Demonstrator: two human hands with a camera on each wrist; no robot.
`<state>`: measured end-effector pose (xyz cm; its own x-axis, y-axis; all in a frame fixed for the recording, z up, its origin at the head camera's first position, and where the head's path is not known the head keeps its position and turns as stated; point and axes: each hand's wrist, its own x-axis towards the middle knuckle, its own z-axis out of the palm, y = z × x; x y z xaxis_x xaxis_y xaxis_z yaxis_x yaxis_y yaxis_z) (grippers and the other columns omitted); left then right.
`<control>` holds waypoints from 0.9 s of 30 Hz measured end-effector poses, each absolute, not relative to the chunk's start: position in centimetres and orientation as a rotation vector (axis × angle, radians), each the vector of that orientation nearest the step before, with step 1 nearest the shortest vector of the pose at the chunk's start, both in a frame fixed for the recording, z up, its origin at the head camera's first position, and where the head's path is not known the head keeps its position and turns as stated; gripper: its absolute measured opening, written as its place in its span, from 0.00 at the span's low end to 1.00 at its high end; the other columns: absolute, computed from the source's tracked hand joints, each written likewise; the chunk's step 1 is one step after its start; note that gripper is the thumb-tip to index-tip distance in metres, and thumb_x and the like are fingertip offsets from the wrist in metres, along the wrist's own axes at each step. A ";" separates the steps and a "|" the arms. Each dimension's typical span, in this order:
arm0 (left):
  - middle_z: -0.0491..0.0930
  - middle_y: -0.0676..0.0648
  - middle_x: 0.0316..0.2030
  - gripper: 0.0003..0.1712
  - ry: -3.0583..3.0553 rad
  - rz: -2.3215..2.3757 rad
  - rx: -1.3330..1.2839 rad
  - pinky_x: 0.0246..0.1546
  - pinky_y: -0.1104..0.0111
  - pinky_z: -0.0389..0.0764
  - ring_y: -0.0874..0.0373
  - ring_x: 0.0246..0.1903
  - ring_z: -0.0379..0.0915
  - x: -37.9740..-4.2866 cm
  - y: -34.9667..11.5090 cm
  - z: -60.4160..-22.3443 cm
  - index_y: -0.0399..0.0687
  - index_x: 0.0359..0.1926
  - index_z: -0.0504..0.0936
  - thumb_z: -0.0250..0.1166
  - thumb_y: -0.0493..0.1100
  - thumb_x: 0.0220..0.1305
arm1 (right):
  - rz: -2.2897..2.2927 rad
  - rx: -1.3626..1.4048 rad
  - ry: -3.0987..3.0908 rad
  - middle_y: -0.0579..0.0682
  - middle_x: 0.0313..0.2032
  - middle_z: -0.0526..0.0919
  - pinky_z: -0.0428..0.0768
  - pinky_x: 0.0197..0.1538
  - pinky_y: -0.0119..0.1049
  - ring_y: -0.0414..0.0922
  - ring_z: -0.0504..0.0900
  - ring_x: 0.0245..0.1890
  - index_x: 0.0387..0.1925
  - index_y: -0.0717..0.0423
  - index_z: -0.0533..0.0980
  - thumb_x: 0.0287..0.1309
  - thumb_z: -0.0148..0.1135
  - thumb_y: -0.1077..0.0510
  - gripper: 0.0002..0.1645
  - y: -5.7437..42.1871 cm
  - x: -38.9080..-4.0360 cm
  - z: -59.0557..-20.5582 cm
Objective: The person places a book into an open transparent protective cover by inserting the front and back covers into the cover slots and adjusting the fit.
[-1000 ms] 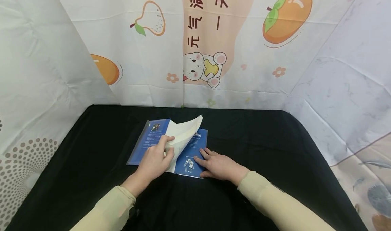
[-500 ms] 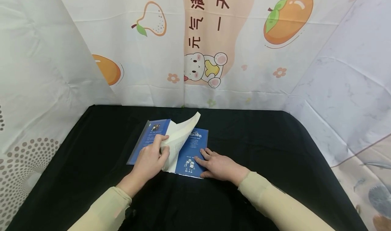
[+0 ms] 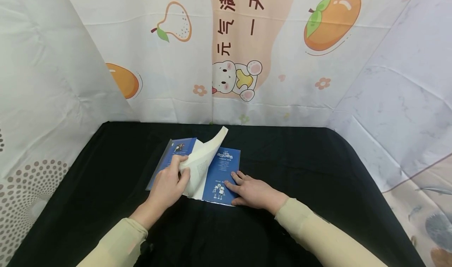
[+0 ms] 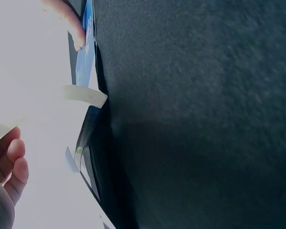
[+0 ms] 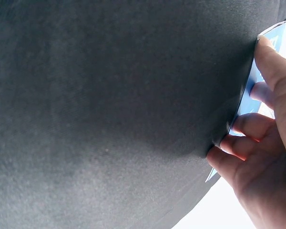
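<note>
A book with a blue cover (image 3: 223, 173) lies spread on the black cloth. Its cream pages (image 3: 199, 161) are lifted and curl up, bending toward the left over the other blue flap (image 3: 166, 159). My left hand (image 3: 166, 184) pinches the edge of these pages between thumb and fingers. In the left wrist view the pages are mostly washed out by glare, and the left hand's curled fingers (image 4: 16, 160) show at the edge. My right hand (image 3: 256, 192) rests on the right blue side, fingers spread and pressing near its outer edge; the right wrist view shows the fingertips (image 5: 248, 124) along that edge.
Black cloth (image 3: 300, 161) covers the table around the book. White printed curtains (image 3: 275, 79) with fruit drawings stand behind the table, and pale sheets (image 3: 399, 102) hang at both sides.
My left hand has moved left with the pages, which tilt further left. More of the blue side under the right hand now shows. The right hand stays in place.
</note>
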<state>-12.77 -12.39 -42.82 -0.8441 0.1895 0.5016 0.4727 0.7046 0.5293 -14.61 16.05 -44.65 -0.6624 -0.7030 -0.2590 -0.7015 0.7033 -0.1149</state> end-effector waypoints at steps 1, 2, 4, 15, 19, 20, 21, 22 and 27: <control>0.78 0.46 0.25 0.17 -2.496 -0.944 -0.508 0.14 0.67 0.70 0.61 0.17 0.65 -12.7 -12.5 -42.8 0.40 0.53 0.69 0.59 0.38 0.64 | -0.011 -1.108 2.629 0.61 0.71 0.57 0.69 0.63 0.53 0.58 0.55 0.69 0.71 0.46 0.60 0.65 0.53 0.36 0.38 16.0 -14.6 -44.6; 0.79 0.45 0.26 0.18 -2.493 -0.950 -0.503 0.14 0.67 0.70 0.60 0.17 0.66 -12.7 -12.6 -42.8 0.40 0.53 0.69 0.59 0.38 0.64 | -0.012 -1.105 2.629 0.61 0.71 0.57 0.69 0.63 0.53 0.58 0.54 0.69 0.71 0.46 0.60 0.65 0.53 0.36 0.39 16.0 -14.6 -44.6; 0.80 0.44 0.27 0.18 -2.494 -0.962 -0.491 0.15 0.67 0.71 0.60 0.18 0.67 -12.7 -12.8 -42.8 0.40 0.53 0.68 0.59 0.38 0.64 | -0.016 -1.096 2.628 0.61 0.71 0.56 0.69 0.63 0.53 0.58 0.54 0.69 0.71 0.46 0.60 0.65 0.53 0.36 0.39 16.0 -14.6 -44.6; 0.77 0.49 0.21 0.18 -2.496 -0.974 -0.401 0.16 0.65 0.70 0.60 0.17 0.67 -12.4 -13.4 -42.9 0.43 0.54 0.68 0.59 0.39 0.65 | -0.010 -1.055 2.624 0.60 0.71 0.56 0.68 0.63 0.54 0.58 0.54 0.69 0.72 0.45 0.59 0.65 0.53 0.35 0.39 15.8 -14.5 -44.6; 0.76 0.49 0.21 0.18 -2.507 -1.001 -0.361 0.16 0.65 0.70 0.59 0.18 0.67 -12.2 -13.8 -43.0 0.43 0.54 0.68 0.58 0.39 0.66 | -0.013 -1.055 2.623 0.60 0.71 0.56 0.68 0.63 0.54 0.58 0.54 0.69 0.72 0.44 0.59 0.65 0.53 0.35 0.39 15.8 -14.5 -44.6; 0.76 0.49 0.21 0.18 -2.511 -1.008 -0.350 0.16 0.64 0.70 0.59 0.18 0.67 -12.2 -13.9 -43.0 0.43 0.55 0.67 0.58 0.39 0.66 | -0.012 -1.055 2.624 0.60 0.71 0.56 0.68 0.63 0.53 0.58 0.54 0.69 0.72 0.44 0.59 0.65 0.52 0.35 0.39 15.8 -14.5 -44.6; 0.76 0.48 0.22 0.17 -2.517 -1.015 -0.338 0.16 0.64 0.70 0.59 0.18 0.67 -12.2 -14.0 -43.1 0.43 0.55 0.67 0.57 0.39 0.66 | -0.012 -1.054 2.625 0.60 0.71 0.56 0.68 0.63 0.53 0.58 0.54 0.69 0.72 0.44 0.59 0.65 0.53 0.35 0.39 15.8 -14.5 -44.6; 0.76 0.48 0.22 0.17 -2.523 -1.025 -0.327 0.16 0.65 0.70 0.59 0.18 0.67 -12.2 -14.1 -43.1 0.44 0.55 0.67 0.57 0.39 0.66 | -0.012 -1.054 2.626 0.60 0.71 0.56 0.69 0.63 0.53 0.58 0.54 0.69 0.72 0.44 0.59 0.65 0.53 0.35 0.39 15.8 -14.5 -44.6; 0.75 0.49 0.22 0.17 -2.542 -1.050 -0.287 0.15 0.65 0.69 0.60 0.17 0.66 -12.1 -14.6 -43.2 0.44 0.55 0.66 0.56 0.40 0.68 | -0.010 -1.051 2.629 0.59 0.72 0.56 0.69 0.63 0.53 0.58 0.54 0.69 0.72 0.44 0.59 0.65 0.53 0.35 0.39 15.8 -14.4 -44.5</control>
